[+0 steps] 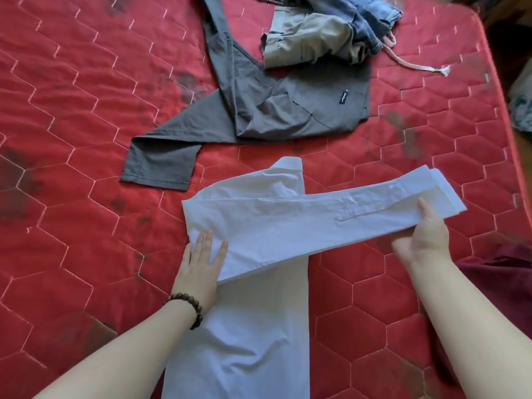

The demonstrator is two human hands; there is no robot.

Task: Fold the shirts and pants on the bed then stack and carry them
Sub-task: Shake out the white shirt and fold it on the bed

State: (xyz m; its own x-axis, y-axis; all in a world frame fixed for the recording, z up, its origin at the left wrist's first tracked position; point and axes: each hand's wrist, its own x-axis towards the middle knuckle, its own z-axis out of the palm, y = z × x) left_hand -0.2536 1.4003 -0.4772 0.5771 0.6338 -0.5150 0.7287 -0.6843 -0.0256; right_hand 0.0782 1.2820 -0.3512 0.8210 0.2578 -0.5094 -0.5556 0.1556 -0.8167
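white shirt, two hands, red mattress

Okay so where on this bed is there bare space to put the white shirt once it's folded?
The widest bare patch of mattress lies left of the grey pants. Another lies right of the white shirt, below the right hand. The top right is crowded: beige pants and jeans heaped together.

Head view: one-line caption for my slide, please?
Left hand flat on white shirt, right hand gripping its sleeve on red mattress.
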